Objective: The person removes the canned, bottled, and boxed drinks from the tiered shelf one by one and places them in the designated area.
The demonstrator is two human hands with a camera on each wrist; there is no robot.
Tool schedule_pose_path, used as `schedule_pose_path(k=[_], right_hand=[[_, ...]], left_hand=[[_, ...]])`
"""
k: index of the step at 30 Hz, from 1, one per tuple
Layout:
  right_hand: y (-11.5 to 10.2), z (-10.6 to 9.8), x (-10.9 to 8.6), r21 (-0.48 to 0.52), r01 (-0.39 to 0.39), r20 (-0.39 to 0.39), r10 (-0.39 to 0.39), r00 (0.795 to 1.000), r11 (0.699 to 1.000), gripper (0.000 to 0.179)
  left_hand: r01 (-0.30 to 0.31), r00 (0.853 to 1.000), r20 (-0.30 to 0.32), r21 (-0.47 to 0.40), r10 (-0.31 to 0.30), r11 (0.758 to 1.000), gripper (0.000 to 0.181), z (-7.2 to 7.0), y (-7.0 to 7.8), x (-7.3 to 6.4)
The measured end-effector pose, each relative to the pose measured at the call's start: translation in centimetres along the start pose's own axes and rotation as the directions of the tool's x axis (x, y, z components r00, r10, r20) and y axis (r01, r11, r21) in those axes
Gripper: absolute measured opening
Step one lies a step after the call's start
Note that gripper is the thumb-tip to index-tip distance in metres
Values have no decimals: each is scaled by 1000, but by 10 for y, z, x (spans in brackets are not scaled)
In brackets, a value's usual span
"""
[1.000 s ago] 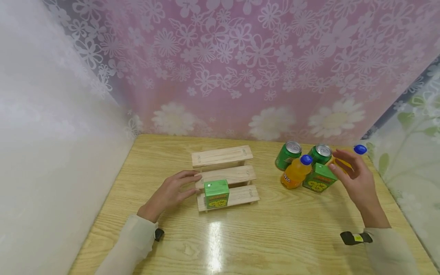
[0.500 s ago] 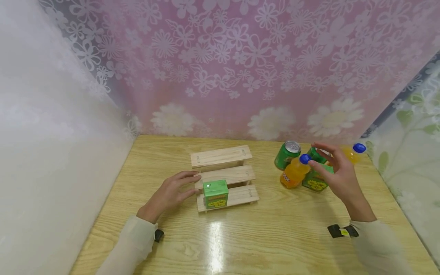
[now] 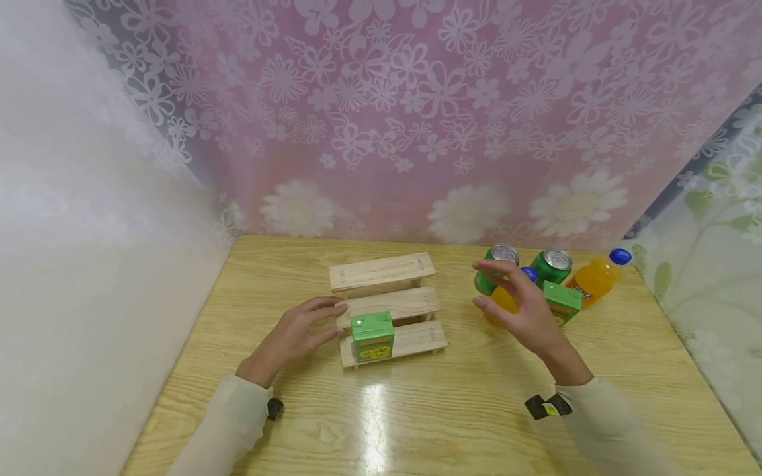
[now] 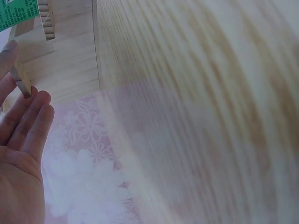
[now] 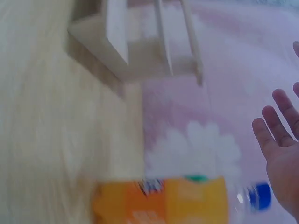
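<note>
A small three-tier wooden shelf (image 3: pixel 387 303) stands on the table. On its lowest tier, at the left, sits a green juice carton (image 3: pixel 372 336) with yellow flowers on it. My left hand (image 3: pixel 293 338) touches the left end of the shelf, fingers nearly straight; the left wrist view shows the fingertips (image 4: pixel 44 98) at a board's end. My right hand (image 3: pixel 526 314), fingers spread and holding nothing, is above and in front of an orange soda bottle (image 5: pixel 173 200) with a blue cap. In the head view that hand hides much of the bottle.
Around the right hand stand two green cans (image 3: pixel 503 254), a second green carton (image 3: pixel 562 302) and another orange bottle (image 3: pixel 595 277). A flowered pink curtain (image 3: pixel 381 132) hangs behind the wooden table (image 3: pixel 297 423). A pale wall (image 3: pixel 107 231) borders the left side.
My right hand has moved left, from near the far-right bottle and second carton to the nearer bottle. The left hand, shelf and its carton have stayed in place.
</note>
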State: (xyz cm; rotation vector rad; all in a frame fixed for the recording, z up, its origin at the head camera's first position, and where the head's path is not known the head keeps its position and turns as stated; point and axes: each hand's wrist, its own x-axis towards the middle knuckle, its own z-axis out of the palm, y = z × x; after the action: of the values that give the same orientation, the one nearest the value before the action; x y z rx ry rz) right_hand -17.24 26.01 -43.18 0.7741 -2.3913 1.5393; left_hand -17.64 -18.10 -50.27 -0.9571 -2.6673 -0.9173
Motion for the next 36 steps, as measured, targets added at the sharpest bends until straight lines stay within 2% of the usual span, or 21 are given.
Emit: schedule_pose_path(k=[8, 13, 18, 24, 27, 30, 36], right_hand=[[3, 51, 4, 115, 21, 106, -34, 994, 993, 60], [1, 77, 4, 167, -30, 174, 0, 985, 985, 58], [0, 99, 3, 193, -87, 241, 38, 970, 977, 56], [0, 118, 2, 206, -142, 305, 75, 949, 968, 58], [-1, 123, 2, 199, -158, 320, 88, 943, 967, 62], [-2, 128, 1, 192, -165, 324, 96, 941, 967, 66], [-1, 137, 0, 219, -175, 316, 100, 944, 960, 67]], left_hand=[[-8, 1000, -4, 20, 8, 1000, 52, 1, -1, -1], [-57, 998, -19, 64, 59, 996, 53, 3, -2, -3], [-127, 990, -35, 153, 134, 980, 54, 5, -3, -7], [-235, 961, -85, 241, 262, 942, 57, 6, -5, -7], [-273, 948, -90, 261, 305, 926, 55, 5, -5, -7], [-295, 944, -70, 264, 323, 918, 53, 5, -4, -7], [-307, 944, -28, 291, 329, 906, 53, 4, 1, -7]])
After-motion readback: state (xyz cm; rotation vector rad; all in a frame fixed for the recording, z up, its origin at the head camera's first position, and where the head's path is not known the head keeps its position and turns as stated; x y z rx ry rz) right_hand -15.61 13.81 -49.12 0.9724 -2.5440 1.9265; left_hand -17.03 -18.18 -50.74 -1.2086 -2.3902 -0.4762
